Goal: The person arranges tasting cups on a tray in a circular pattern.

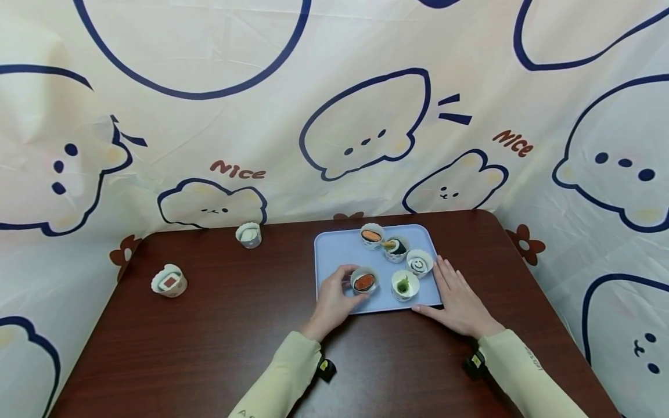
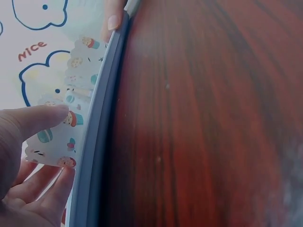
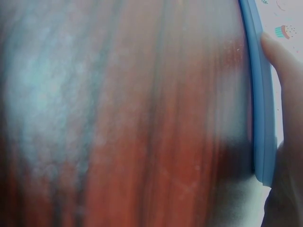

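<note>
On the blue tray [image 1: 334, 247], my left hand [image 1: 333, 299] holds a paper cup [image 1: 364, 283] of orange-red topped sushi, thumb on the near side and fingers around the far side. The cup's printed wall [image 2: 57, 142] shows between thumb and fingers in the left wrist view. My right hand [image 1: 462, 303] lies with straight fingers along the tray's right edge, its thumb at the near rim. Beside the held cup stands one with a green garnish [image 1: 405, 285]. Behind are cups with a white swirl [image 1: 419, 264], a dark-wrapped roll [image 1: 395, 248] and an orange topping [image 1: 371, 235].
Off the tray, a paper cup with a red-and-white piece [image 1: 169, 281] stands at the table's left side. Another cup with a pale piece [image 1: 248, 235] is near the back edge. A patterned cloth [image 1: 282, 133] hangs behind the brown table [image 1: 235, 325].
</note>
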### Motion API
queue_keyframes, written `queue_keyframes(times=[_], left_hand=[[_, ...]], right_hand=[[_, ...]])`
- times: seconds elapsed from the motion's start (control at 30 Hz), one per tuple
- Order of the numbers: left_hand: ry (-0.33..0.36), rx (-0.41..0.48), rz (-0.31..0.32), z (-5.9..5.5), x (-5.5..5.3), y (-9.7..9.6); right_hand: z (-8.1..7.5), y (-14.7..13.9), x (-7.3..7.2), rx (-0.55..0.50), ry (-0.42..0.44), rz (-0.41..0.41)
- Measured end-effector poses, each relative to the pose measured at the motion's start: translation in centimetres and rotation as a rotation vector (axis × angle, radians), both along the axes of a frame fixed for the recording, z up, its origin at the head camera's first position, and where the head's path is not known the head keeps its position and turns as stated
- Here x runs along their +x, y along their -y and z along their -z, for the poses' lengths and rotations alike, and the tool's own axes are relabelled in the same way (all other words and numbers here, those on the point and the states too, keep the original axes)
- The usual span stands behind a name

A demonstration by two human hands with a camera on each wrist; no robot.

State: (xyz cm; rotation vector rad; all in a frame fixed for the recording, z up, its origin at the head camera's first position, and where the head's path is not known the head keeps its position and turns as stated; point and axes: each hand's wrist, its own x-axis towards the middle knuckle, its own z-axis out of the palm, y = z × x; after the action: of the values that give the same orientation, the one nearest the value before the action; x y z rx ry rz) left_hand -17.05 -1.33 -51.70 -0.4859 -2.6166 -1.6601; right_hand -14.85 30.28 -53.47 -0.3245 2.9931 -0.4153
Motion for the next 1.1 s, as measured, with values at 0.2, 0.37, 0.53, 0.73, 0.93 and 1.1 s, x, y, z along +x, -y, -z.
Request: queue_keyframes(times=[0.2, 0.37, 0.53, 0.73, 0.93, 1.1], left_hand=[[0.022, 0.022, 0.043, 0.2, 0.2, -0.5], [0.03, 0.006, 0.065, 0.2, 0.2, -0.8], [0.038, -0.006, 0.075, 0.1, 0.1, -1.0], [0.053, 0.006, 0.095, 0.2, 0.1, -1.4], [0.08, 0.007, 0.099, 0.1, 0.1, -1.5], [0.09, 0.0, 0.11, 0.1, -0.1, -1.6]], right_hand=[[0.0, 0.0, 0.0, -0.002, 0.003, 0.001], [-0.1, 0.1, 0.1, -0.006, 0.008, 0.001], [-0.1, 0.1, 0.1, -0.009, 0.004, -0.001], [-0.3, 0.1, 0.3, -0.011, -0.018, -0.008], [-0.6, 0.3, 0.4, -0.012, -0.029, -0.018], [-0.5, 0.3, 0.4, -0.013, -0.036, -0.016]])
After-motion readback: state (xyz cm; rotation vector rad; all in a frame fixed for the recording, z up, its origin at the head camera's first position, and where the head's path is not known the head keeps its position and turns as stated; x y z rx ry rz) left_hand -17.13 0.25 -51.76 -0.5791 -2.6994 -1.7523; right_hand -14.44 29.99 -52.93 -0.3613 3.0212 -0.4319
